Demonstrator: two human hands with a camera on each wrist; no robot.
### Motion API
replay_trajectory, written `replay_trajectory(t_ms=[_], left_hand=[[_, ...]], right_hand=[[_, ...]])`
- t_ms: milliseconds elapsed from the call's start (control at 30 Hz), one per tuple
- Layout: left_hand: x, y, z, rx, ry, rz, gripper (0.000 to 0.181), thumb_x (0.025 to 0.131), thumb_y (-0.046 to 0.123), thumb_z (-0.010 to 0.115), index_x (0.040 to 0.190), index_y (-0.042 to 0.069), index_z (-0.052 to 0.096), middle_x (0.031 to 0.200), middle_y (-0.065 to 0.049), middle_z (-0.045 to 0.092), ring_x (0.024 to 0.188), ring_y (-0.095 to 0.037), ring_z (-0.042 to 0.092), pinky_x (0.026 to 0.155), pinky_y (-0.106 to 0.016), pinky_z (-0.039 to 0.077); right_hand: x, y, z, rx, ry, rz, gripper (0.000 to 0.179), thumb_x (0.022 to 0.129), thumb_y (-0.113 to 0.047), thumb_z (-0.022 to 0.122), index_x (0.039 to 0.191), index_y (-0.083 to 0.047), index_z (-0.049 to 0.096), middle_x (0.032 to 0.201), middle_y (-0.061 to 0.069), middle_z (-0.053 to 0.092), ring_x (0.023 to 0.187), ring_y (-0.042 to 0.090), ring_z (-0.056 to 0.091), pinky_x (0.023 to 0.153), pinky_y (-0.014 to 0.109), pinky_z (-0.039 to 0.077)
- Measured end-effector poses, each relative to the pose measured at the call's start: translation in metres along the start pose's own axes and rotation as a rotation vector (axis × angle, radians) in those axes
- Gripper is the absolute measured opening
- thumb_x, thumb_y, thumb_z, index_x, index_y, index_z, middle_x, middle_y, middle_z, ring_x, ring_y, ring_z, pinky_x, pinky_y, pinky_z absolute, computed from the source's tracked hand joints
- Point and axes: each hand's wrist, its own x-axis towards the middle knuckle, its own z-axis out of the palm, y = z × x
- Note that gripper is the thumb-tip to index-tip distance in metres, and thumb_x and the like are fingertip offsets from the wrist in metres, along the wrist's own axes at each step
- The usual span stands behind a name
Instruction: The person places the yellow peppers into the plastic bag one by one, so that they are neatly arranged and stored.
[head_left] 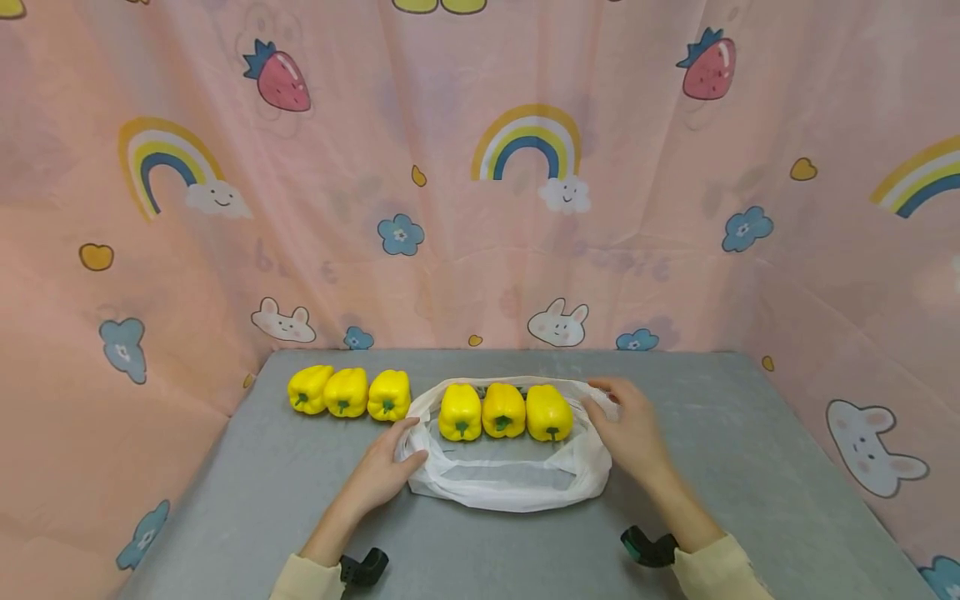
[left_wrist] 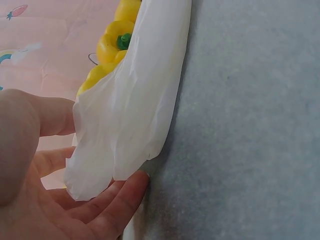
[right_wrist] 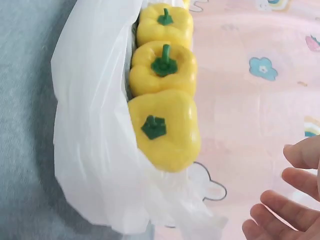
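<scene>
A white plastic bag [head_left: 517, 497] lies on the grey table with its mouth spread wide. Inside it, side by side along the far edge, sit three yellow bell peppers [head_left: 503, 408] with green stems. At the bag's left end is my left hand [head_left: 378, 473]; its thumb and fingers are spread around the loose plastic, fingertips against the outside in the left wrist view. My right hand [head_left: 633, 427] is at the right end, thumb near the rim. In the right wrist view its spread fingers [right_wrist: 280, 215] stand apart from the bag and hold nothing.
Three more yellow bell peppers [head_left: 347, 393] stand in a row on the table [head_left: 315, 458], left of the bag. Behind the table hangs a pink printed curtain [head_left: 450, 292], and it runs along both sides too.
</scene>
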Motion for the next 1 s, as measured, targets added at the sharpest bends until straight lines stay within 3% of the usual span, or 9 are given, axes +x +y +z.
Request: replay_trajectory(t_ms=[167,367,500,633,733,867,1000], left_hand=[[0.000,0.000,0.000,0.001,-0.001,0.003,0.055,0.099,0.029,0.067,0.149,0.016,0.049,0.156,-0.019,0.041,0.144,-0.042,0.037,0.112,-0.068,0.029],[0.000,0.001,-0.002,0.000,-0.003,0.002,0.055,0.099,0.029,0.066,0.149,0.016,0.049,0.156,-0.019,0.042,0.144,-0.042,0.037,0.112,-0.068,0.029],[0.000,0.001,-0.002,0.004,-0.003,-0.005,0.054,0.099,0.030,0.066,0.149,0.017,0.049,0.156,-0.019,0.042,0.144,-0.042,0.037,0.112,-0.068,0.029],[0.000,0.000,-0.001,0.003,-0.002,-0.010,0.055,0.099,0.030,0.066,0.149,0.018,0.049,0.157,-0.019,0.041,0.144,-0.042,0.037,0.112,-0.068,0.029],[0.000,0.000,-0.001,0.000,0.002,-0.012,0.055,0.099,0.029,0.067,0.149,0.018,0.049,0.157,-0.019,0.041,0.144,-0.043,0.037,0.112,-0.069,0.029],[0.000,0.000,-0.001,-0.002,0.004,-0.010,0.055,0.099,0.028,0.067,0.149,0.018,0.049,0.157,-0.019,0.041,0.144,-0.043,0.037,0.112,-0.069,0.029],[0.001,0.000,0.000,-0.010,0.005,-0.007,0.056,0.099,0.027,0.067,0.150,0.016,0.048,0.157,-0.019,0.041,0.144,-0.042,0.036,0.113,-0.068,0.029]], right_hand=[[-0.004,0.012,-0.008,-0.048,-0.024,0.029,0.032,0.095,-0.010,0.071,0.123,0.004,0.066,0.132,0.024,0.057,0.124,0.045,0.049,0.101,0.066,0.040],[-0.009,0.029,-0.012,0.002,-0.195,0.142,0.046,0.096,-0.019,0.071,0.135,0.002,0.060,0.146,0.030,0.042,0.133,0.049,0.042,0.098,0.067,0.046],[-0.013,0.039,-0.010,0.033,-0.271,0.210,0.052,0.097,-0.025,0.070,0.141,-0.001,0.055,0.151,0.030,0.038,0.136,0.050,0.039,0.103,0.066,0.043],[-0.016,0.048,-0.005,0.026,-0.319,0.237,0.054,0.096,-0.029,0.071,0.142,-0.005,0.055,0.149,0.027,0.042,0.127,0.045,0.046,0.101,0.064,0.044],[-0.017,0.053,-0.001,0.016,-0.358,0.248,0.055,0.095,-0.031,0.072,0.143,-0.008,0.055,0.145,0.025,0.048,0.114,0.037,0.051,0.091,0.052,0.049],[-0.017,0.056,0.002,0.027,-0.396,0.263,0.055,0.094,-0.030,0.074,0.141,-0.010,0.056,0.140,0.023,0.051,0.098,0.029,0.051,0.077,0.037,0.046],[-0.017,0.057,0.002,0.036,-0.414,0.266,0.055,0.092,-0.029,0.076,0.139,-0.008,0.055,0.138,0.023,0.052,0.093,0.027,0.051,0.074,0.035,0.045]])
